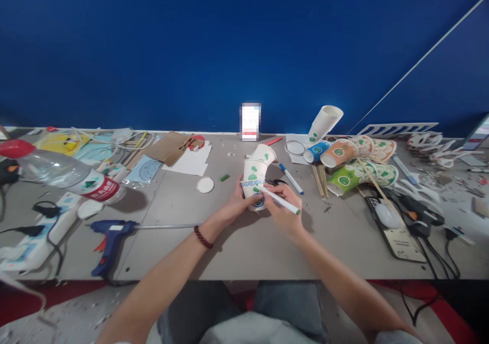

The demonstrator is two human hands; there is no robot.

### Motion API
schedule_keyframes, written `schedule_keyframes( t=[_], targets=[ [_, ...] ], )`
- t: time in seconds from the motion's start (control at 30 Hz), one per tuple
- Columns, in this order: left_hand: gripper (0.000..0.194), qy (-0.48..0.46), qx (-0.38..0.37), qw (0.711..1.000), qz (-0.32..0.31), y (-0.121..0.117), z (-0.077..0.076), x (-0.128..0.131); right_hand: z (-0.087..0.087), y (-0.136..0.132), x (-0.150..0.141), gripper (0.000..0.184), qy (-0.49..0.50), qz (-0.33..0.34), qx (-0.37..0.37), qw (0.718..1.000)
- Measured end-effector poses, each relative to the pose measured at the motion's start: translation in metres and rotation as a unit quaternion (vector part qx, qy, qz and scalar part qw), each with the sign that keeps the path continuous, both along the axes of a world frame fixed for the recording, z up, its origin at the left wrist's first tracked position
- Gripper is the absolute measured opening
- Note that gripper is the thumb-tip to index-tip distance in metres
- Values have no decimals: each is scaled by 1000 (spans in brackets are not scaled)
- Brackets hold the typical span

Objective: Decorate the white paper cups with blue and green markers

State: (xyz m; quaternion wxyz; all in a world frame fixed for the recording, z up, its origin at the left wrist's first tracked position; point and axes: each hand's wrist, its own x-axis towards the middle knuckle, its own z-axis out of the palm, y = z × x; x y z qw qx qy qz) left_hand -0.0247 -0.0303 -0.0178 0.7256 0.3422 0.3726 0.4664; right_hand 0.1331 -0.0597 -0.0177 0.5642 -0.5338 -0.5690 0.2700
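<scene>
In the middle of the table, my left hand (234, 205) is wrapped round the lower part of a bent chain of joined paper cups (255, 170), white with green spots and a blue patterned band. My right hand (287, 212) grips a white marker (280, 201) with a green end. Its tip end is close against the cup's side; whether it touches, I cannot tell. Behind my right hand lies a blue-capped marker (291, 179). Dark scissor-like handles are partly hidden beside the cups. To the left are a white paper disc (205, 184) and a small green piece (224, 178).
A blue glue gun (110, 239), power strip (46, 237) and tipped plastic bottle (72, 173) occupy the left. At right are a stack of white cups (324, 125), orange cups (338, 151), green cups (345, 181) and a phone (401, 239). A lit screen (250, 122) stands by the blue wall.
</scene>
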Motion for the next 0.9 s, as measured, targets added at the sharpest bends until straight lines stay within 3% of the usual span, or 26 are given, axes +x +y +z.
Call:
schedule_keyframes(
  t=[0.9],
  targets=[
    [106, -3, 0, 1000, 3, 3, -10, 0, 1, 1, 2, 15, 56, 14, -29, 998]
  ],
)
